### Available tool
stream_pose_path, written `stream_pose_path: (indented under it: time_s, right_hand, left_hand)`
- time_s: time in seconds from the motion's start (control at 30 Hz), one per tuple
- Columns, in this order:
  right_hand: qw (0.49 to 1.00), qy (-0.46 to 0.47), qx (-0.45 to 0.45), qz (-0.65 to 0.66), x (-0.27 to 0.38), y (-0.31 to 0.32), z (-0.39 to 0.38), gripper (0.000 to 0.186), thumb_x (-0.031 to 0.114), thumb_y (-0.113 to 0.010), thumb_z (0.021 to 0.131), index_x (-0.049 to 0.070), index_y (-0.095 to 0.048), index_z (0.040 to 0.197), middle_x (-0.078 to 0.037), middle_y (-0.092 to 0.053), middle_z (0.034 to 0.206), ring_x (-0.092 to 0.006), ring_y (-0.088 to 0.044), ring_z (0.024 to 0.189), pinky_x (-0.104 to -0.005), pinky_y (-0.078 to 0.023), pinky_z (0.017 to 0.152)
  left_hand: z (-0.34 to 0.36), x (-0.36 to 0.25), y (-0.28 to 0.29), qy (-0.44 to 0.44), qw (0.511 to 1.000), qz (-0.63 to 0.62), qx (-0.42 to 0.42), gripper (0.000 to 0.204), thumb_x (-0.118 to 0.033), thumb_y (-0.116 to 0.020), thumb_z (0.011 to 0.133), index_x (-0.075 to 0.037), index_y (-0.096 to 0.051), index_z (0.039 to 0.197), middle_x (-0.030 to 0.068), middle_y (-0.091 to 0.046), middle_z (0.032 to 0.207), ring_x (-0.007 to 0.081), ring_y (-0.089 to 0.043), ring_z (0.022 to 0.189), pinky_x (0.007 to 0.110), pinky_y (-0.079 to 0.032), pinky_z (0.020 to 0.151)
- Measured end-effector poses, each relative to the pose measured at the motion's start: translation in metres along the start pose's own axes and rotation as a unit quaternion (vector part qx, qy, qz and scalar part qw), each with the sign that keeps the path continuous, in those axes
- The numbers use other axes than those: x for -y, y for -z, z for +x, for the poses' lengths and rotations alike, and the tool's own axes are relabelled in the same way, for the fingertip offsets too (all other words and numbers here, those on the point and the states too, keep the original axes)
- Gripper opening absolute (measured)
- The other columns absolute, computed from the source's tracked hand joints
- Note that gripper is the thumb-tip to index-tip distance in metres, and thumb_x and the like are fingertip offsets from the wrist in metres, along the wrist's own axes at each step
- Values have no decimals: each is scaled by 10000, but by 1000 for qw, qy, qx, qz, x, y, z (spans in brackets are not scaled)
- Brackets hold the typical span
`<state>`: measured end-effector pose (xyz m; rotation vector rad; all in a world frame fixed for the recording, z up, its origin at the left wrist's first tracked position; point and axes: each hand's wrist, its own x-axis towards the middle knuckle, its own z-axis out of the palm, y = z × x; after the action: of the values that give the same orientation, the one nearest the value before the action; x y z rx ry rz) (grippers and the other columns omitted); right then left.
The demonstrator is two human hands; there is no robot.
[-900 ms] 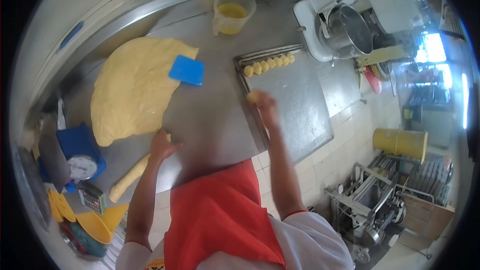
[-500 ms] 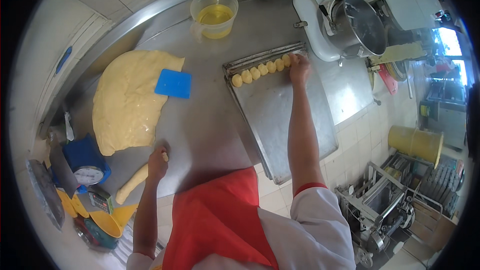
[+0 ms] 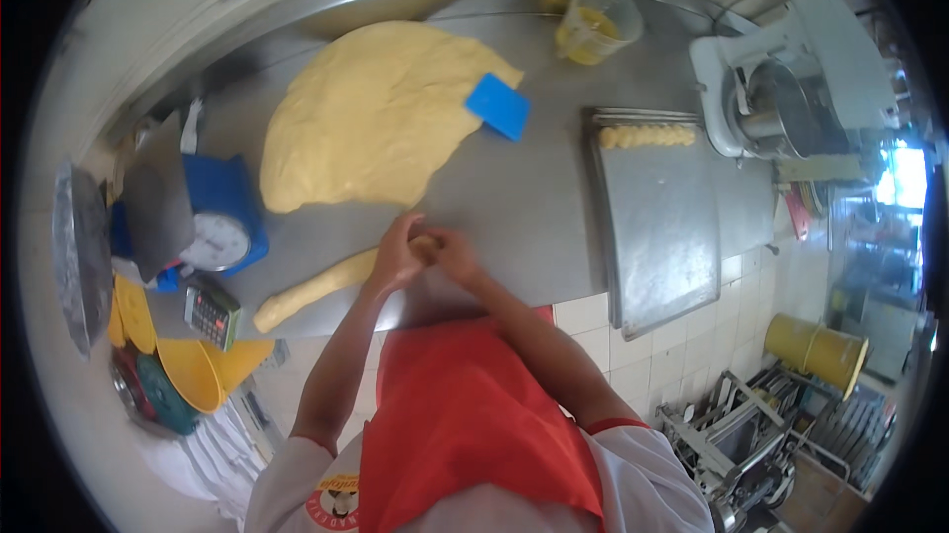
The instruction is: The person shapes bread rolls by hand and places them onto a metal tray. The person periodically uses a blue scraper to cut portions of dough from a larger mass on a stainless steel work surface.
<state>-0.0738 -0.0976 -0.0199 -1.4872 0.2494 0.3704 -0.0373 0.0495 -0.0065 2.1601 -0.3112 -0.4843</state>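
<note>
Near the front edge of the steel table, my left hand (image 3: 396, 254) is closed round one end of a long dough rope (image 3: 318, 291), which trails off to the left. Close against it, my right hand (image 3: 457, 258) has its fingers closed on the dough at that same end. Farther back lies a large flat slab of pale yellow dough (image 3: 361, 118). A blue dough scraper (image 3: 498, 107) rests at the slab's right edge. To the right, a row of small dough balls (image 3: 647, 136) runs along the far end of a metal baking tray (image 3: 662, 226).
A clear jug of yellow liquid (image 3: 598, 27) stands at the back, left of a white stand mixer (image 3: 722, 88) with a steel bowl. On the left are a blue dial scale (image 3: 222, 222), a calculator (image 3: 212, 313) and yellow containers (image 3: 198, 375) by the table's edge.
My right hand has come from the dough row on the tray to my left hand, and now grips the rope's end. The view has swung left.
</note>
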Motion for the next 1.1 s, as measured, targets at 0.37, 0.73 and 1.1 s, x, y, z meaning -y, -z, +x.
stream_pose_path:
  time_s: [0.37,0.73,1.1]
  right_hand:
    - [906,10,-171,-388,17,-30,15,254,210,-528,928,7,-678,951,-243,-675,877,-444,-647,855,-468,-534,739]
    - [988,-104,65,99,35,85,-50,275,225,-545,923,44,-679,1081,-32,-661,898,-147,-577,687,-303,-476,600]
    - [767,-2,-621,-160,34,483,-40,272,185,-638,848,26,-713,1055,-126,-699,746,-185,-689,646,-306,-525,681]
  left_hand:
    - [14,-26,8,111,964,217,107,196,-199,-633,788,-43,-725,862,204,-701,901,397,-674,894,481,-540,784]
    - [55,10,16,160,977,140,3,387,-310,-727,733,-17,-701,984,231,-686,1033,403,-649,997,439,-525,841]
    - [27,2,-10,107,965,232,56,402,-61,-688,713,-2,-577,1095,236,-630,1045,424,-596,1012,458,-474,866]
